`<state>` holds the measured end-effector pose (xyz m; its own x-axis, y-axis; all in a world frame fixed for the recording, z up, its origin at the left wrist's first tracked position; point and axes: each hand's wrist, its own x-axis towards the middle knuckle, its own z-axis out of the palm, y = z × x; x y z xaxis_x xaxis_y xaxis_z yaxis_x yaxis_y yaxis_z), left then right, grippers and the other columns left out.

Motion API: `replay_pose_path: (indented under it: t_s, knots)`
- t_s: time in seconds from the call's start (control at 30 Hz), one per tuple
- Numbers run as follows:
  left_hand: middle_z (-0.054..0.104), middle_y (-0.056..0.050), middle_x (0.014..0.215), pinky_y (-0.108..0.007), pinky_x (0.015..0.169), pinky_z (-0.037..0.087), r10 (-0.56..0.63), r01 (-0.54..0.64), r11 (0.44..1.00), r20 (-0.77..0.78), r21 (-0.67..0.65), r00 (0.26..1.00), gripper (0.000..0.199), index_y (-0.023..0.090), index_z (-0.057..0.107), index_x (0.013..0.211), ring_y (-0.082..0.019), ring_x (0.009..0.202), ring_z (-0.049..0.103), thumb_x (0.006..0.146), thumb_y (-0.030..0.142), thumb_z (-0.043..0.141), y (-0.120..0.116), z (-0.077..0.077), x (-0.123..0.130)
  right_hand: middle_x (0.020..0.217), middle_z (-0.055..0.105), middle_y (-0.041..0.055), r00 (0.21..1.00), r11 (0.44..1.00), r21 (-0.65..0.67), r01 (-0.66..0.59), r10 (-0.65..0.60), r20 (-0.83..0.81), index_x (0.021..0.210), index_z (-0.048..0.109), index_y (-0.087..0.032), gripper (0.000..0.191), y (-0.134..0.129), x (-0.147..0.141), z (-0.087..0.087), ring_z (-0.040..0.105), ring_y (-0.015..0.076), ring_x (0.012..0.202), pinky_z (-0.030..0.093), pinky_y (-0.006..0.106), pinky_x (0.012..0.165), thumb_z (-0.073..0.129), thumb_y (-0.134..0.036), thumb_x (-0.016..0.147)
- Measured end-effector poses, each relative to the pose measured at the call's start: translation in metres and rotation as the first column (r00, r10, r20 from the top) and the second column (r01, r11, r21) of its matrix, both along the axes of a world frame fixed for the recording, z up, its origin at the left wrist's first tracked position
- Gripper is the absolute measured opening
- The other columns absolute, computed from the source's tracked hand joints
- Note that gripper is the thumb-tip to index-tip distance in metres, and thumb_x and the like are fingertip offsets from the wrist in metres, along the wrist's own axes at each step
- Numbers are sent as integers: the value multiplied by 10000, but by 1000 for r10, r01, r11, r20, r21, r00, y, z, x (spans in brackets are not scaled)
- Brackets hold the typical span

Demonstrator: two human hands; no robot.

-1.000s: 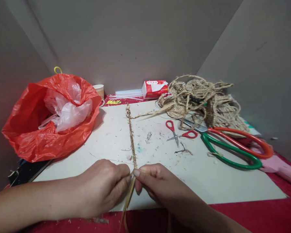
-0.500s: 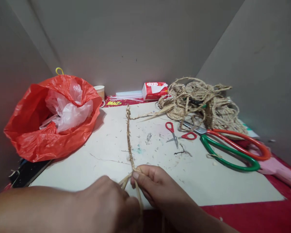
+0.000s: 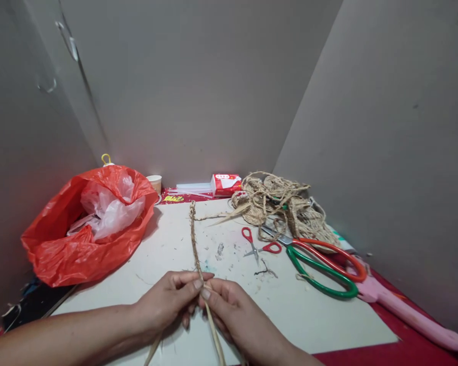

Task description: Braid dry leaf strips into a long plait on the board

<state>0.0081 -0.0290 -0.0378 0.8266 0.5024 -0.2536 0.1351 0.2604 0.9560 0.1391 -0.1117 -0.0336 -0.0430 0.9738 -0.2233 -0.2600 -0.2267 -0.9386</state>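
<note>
A thin braided straw cord [image 3: 195,241] runs down the white board toward me, its knotted end at the back. My left hand [image 3: 175,295] pinches the cord's near end between thumb and fingers. Right beside it, my right hand [image 3: 227,302] pinches the same spot, the two thumbs almost touching. Loose pale straw strands hang from the pinch: one strand [image 3: 213,330] passes down between the hands, and another strand [image 3: 152,349] comes out below my left wrist. The fingers hide the crossing of the strands.
A red plastic bag [image 3: 57,244] stands at left, a paper cup [image 3: 154,182] behind it. A tissue pack [image 3: 225,185] and heaped straw rope [image 3: 286,201] lie at the back. Small red scissors [image 3: 255,250] and large shears [image 3: 320,269] lie right, near a pink handle [image 3: 416,315].
My left hand has come up from the lower edge to meet my right hand at the cord. The view has tilted up, so the table things sit lower in the picture.
</note>
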Motion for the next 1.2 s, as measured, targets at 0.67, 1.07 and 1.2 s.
replay_pose_path:
  t_s: [0.67,1.07,1.2]
  knots:
    - [687,-90,787,-291,724,450,224,-185,949,136,-254,965,370,99,683,998,-159,695,624,699,311,727,15,2,20,451,256,-134,912,997,-63,52,-73,-404,736,455,-174,276,30,13,-11,133,9,361,83,135,336,701,-294,695]
    - [621,-5,720,-200,581,419,321,-290,946,526,-143,788,289,166,660,1032,-85,594,544,785,313,632,93,79,72,434,343,-117,950,919,275,283,-228,-213,679,469,-177,293,130,36,75,244,12,363,170,120,349,662,-387,745]
    - [636,-38,759,-227,595,453,306,-240,947,368,-216,878,289,141,658,972,-119,642,582,759,336,665,88,32,53,408,300,-128,971,961,204,185,-147,-188,653,446,-176,340,127,29,24,172,10,334,123,148,325,696,-404,691]
